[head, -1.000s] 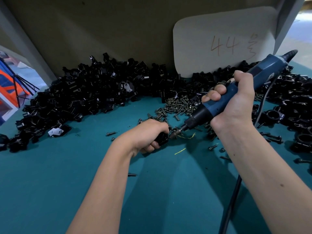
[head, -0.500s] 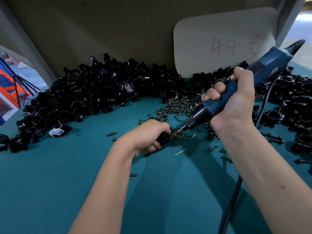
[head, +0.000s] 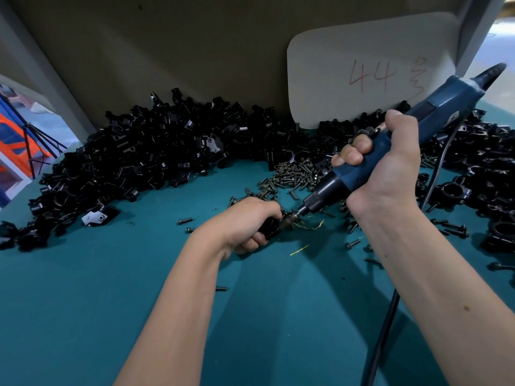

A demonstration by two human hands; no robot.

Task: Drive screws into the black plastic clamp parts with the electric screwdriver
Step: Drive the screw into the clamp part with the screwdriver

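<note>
My left hand [head: 250, 221] grips a black plastic clamp part [head: 269, 229] against the teal table, fingers curled round it so most of it is hidden. My right hand [head: 381, 168] holds the blue electric screwdriver [head: 390, 151], tilted down to the left. Its bit tip [head: 292, 215] meets the clamp part at the edge of my left hand. A heap of loose dark screws [head: 295, 176] lies just behind the two hands.
A big pile of black clamp parts [head: 145, 157] runs along the back and left. More clamp parts [head: 479, 174] lie at the right. A white card marked 44 [head: 370, 71] leans on the back wall. The screwdriver's black cable [head: 387, 324] trails toward me. Stray screws [head: 451, 227] dot the teal table [head: 83, 316].
The rear end of the screwdriver has tipped higher while its bit stays at the clamp part. My left hand has kept its grip in the same spot.
</note>
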